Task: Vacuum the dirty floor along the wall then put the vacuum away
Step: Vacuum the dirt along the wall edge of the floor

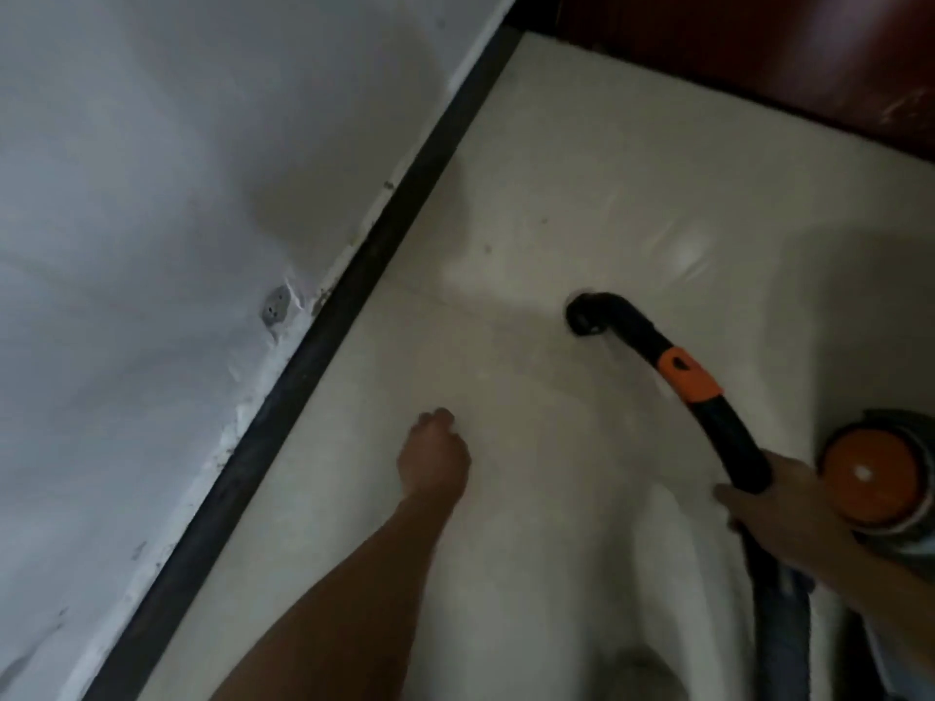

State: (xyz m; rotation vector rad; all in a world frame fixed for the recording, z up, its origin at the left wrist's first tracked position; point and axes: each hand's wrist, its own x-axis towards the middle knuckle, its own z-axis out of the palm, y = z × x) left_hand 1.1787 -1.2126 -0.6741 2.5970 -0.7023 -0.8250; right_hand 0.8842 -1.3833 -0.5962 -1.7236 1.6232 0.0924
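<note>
home room, wall outlet [275, 305], baseboard [324, 341]

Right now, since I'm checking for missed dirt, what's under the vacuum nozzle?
Pale floor surrounds the black vacuum nozzle; the patch beneath its mouth is covered, so any dirt there is hidden.

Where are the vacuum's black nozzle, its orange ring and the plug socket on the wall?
black nozzle [587, 316], head view, on its round tip.
orange ring [685, 371], head view, on the middle of the collar.
plug socket [275, 307], head view, on its grey face.
</note>
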